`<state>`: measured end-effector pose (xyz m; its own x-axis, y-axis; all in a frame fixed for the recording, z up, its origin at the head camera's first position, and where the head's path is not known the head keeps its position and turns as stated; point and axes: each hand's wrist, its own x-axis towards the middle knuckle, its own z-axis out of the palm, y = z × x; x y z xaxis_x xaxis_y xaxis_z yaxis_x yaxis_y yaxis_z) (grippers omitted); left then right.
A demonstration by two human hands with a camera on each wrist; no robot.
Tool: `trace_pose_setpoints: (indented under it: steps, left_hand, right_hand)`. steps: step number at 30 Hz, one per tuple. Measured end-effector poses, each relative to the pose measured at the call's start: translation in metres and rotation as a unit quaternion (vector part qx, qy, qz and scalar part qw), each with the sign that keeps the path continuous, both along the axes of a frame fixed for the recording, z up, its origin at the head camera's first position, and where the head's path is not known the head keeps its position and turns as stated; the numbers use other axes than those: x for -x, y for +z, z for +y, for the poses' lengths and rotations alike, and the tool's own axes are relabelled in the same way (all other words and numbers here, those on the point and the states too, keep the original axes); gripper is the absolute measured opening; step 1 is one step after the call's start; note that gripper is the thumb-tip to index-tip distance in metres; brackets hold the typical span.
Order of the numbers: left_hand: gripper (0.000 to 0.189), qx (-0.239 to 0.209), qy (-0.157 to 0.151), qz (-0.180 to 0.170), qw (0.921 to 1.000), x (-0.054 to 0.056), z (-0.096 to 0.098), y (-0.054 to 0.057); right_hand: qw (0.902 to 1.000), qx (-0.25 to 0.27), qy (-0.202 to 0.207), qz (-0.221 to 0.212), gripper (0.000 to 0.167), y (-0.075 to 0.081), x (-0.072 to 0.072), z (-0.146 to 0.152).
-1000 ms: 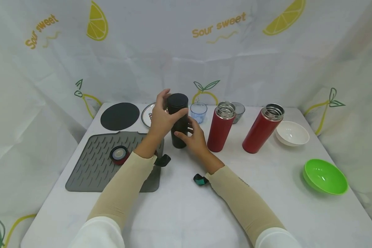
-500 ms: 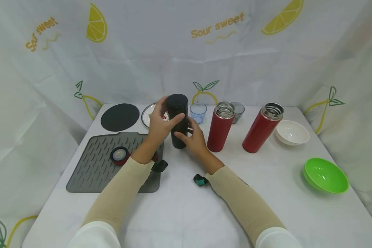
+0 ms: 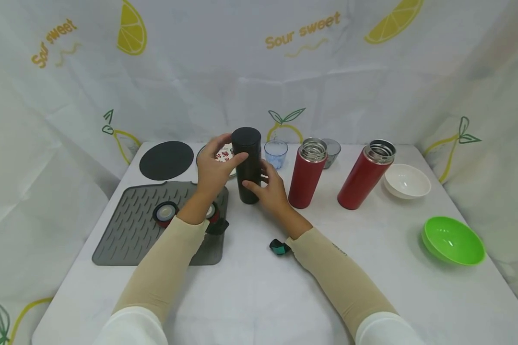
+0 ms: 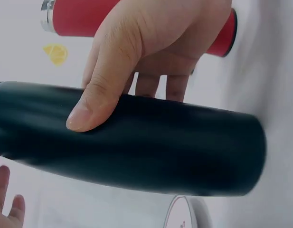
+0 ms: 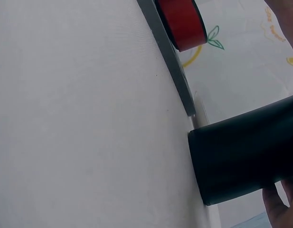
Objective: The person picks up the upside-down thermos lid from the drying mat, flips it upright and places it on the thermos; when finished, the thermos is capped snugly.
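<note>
A black thermos bottle (image 3: 249, 177) stands upright on the table with its black lid (image 3: 246, 136) on. My right hand (image 3: 271, 191) grips its body from the right, the thumb across the front and the fingers behind, as the left wrist view shows. At the top, my left hand (image 3: 213, 165) is spread loosely around the lid's left side. Its thumb overlaps the bottle just below the lid, while its fingertips stand apart from the bottle in the left wrist view.
Two red thermoses (image 3: 307, 175) without lids stand to the right. Two round red-and-black lids (image 3: 165, 212) lie on a grey drying mat (image 3: 121, 239). Behind are a black disc (image 3: 166, 160), a patterned plate (image 3: 224, 153) and glasses (image 3: 276, 152). White (image 3: 407, 181) and green bowls (image 3: 453, 240) sit far right.
My left hand has shifted left and a little down, its fingers loosening from the bottle's top. My right hand and the black thermos have stayed in place.
</note>
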<state>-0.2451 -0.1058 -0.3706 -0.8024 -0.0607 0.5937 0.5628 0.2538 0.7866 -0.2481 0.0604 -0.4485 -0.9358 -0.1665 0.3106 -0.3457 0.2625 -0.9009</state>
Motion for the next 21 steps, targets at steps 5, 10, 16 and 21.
trace_pose_setpoints:
  steps: [5,10,16,21]
  left_hand:
    - [0.059,0.006,-0.012,-0.007,0.9999,-0.003,0.006,-0.002]
    - [0.078,-0.019,-0.014,-0.063,0.9977,-0.001,0.028,0.004]
    - [0.074,-0.041,-0.064,-0.09,0.993,0.009,0.021,0.01]
    - [0.071,-0.023,-0.197,-0.126,0.972,0.025,-0.001,0.015]
  right_hand:
    - [1.0,0.0,-0.003,0.001,0.079,0.001,-0.001,0.002]
    - [1.0,-0.002,-0.003,-0.009,0.08,0.0,0.0,0.005]
    - [1.0,-0.002,0.006,-0.005,0.079,0.002,-0.001,0.002]
    - [0.9999,-0.006,0.001,-0.008,0.079,0.002,-0.002,0.001]
